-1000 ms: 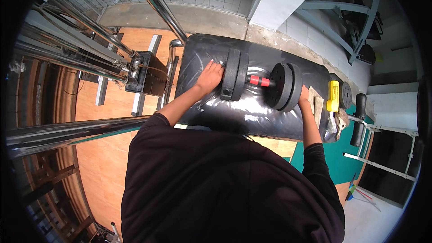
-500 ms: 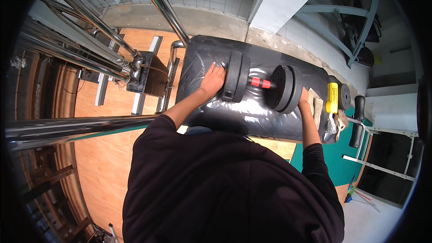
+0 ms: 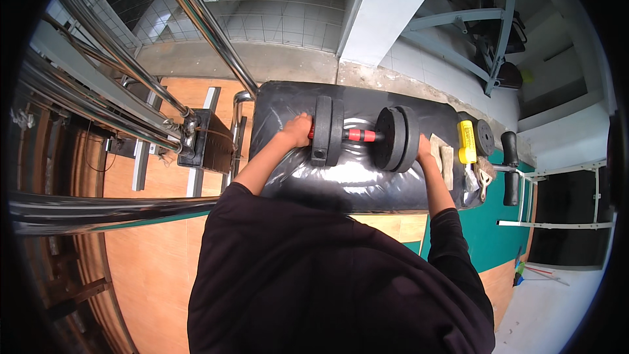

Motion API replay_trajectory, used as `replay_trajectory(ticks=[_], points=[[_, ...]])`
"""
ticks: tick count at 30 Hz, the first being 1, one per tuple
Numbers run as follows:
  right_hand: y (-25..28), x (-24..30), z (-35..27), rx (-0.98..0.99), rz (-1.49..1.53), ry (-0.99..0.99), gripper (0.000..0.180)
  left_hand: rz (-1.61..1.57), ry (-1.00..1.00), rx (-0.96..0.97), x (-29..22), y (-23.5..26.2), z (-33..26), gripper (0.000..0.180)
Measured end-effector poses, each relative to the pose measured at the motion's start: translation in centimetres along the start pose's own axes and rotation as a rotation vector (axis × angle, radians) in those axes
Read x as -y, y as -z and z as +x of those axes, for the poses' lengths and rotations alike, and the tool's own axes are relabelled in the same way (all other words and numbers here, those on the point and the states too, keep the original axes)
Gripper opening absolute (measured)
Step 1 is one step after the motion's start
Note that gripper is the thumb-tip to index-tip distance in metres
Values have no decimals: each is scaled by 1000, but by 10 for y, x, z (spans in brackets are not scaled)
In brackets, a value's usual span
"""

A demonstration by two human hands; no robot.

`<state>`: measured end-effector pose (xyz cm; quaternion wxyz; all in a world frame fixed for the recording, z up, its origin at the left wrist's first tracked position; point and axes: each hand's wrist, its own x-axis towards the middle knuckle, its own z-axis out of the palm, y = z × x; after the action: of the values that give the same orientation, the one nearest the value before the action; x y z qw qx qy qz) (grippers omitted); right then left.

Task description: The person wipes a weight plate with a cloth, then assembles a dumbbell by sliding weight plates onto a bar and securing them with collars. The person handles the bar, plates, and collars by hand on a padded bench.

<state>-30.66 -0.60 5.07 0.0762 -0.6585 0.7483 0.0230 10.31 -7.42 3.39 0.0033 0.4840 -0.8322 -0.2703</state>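
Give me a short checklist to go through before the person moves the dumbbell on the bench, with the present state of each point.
1. Left hand on the left plates: ok, it touches their outer face.
2. Right hand on the right plates: ok, it rests against their outer side.
3. Dumbbell lies flat on the black bench: ok.
4. Red handle free: ok, no hand covers it.
5. Plates locked tight on the bar: cannot tell.
6. Bench end beside the right hand free: not ok, a cloth and a yellow tool lie there.
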Motion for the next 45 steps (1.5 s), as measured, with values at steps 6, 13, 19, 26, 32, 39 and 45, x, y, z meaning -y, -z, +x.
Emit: replay_trajectory(ticks=[6, 13, 19, 26, 32, 39, 45], points=[[12, -17, 17, 266, -67, 133, 29, 122, 95, 254, -14, 21, 33, 52], [27, -4, 32, 344, 0, 258, 38, 148, 152, 240, -9, 8, 28, 42], [14, -18, 25, 339, 49, 285, 42, 298, 143, 114, -18, -3, 15, 22], [-15, -21, 17, 262, -58, -23, 44, 346, 108, -153, -11, -33, 4, 19], [9, 3, -1, 169, -237, 86, 52, 360, 122, -187, -9, -36, 2, 31], [49, -22, -7, 35, 111, -22, 37, -4, 119, -51, -19, -1, -1, 36], [89, 47, -5, -470, 582, 1, 25, -875, -33, -400, 26, 4, 7, 33]])
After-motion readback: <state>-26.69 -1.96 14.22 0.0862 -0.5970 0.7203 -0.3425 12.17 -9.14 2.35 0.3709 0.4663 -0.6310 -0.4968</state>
